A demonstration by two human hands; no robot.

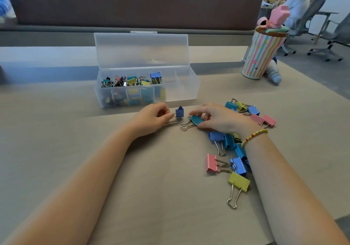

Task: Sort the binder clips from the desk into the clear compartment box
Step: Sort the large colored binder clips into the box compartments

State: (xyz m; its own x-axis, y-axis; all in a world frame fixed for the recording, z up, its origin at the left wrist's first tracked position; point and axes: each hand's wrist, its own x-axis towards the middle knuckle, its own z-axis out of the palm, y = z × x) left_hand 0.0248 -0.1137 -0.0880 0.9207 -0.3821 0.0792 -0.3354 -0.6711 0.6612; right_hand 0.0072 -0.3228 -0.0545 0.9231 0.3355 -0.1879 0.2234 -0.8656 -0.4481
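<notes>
The clear compartment box (181, 89) stands open at mid-desk, lid up; its left compartments hold small and medium clips, and its rightmost one looks empty. My left hand (151, 117) pinches the wire handles of a dark blue binder clip (179, 112) just in front of the box. My right hand (219, 117) curls its fingers round a teal binder clip (196, 120) lying on the desk. A loose pile of blue, teal, pink and yellow clips (234, 161) lies under and around my right wrist.
A striped pastel tumbler (261, 55) with a pink lid stands at the far right, a small white bottle (274, 74) lying beside it. A dark partition runs behind the desk. A person sits on an office chair in the far right background.
</notes>
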